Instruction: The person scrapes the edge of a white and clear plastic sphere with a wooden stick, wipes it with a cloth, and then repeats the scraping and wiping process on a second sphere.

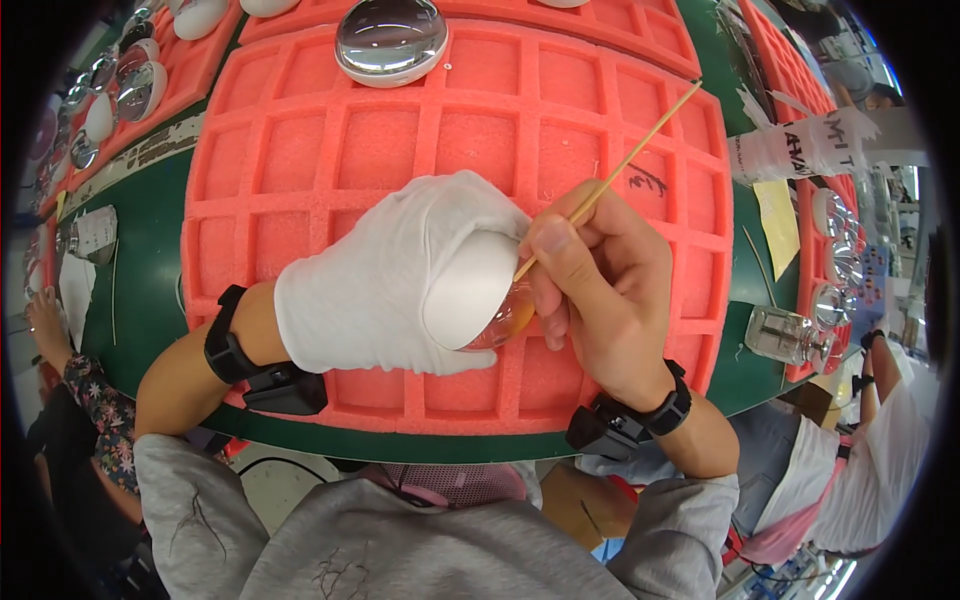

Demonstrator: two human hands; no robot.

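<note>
My left hand (390,275), in a white cloth glove, is wrapped round a rounded dome piece with a smooth white shell (470,290) and a clear, shiny side (508,318) facing my right hand. Bare and pinched closed, my right hand (605,285) grips a thin wooden stick (640,145). The stick's lower end meets the edge between the white shell and the clear side; its other end points up to the far right. Both hands are over a pink foam tray (460,395) with square compartments. Whatever is at the stick's lower tip is too small to make out.
A similar dome (390,42) sits at the tray's far edge. More domes lie on trays at far left. On the green table (140,285) are a glass bottle (785,335) at right, another bottle (92,235) at left, and a yellow paper (776,225). Other people work on both sides.
</note>
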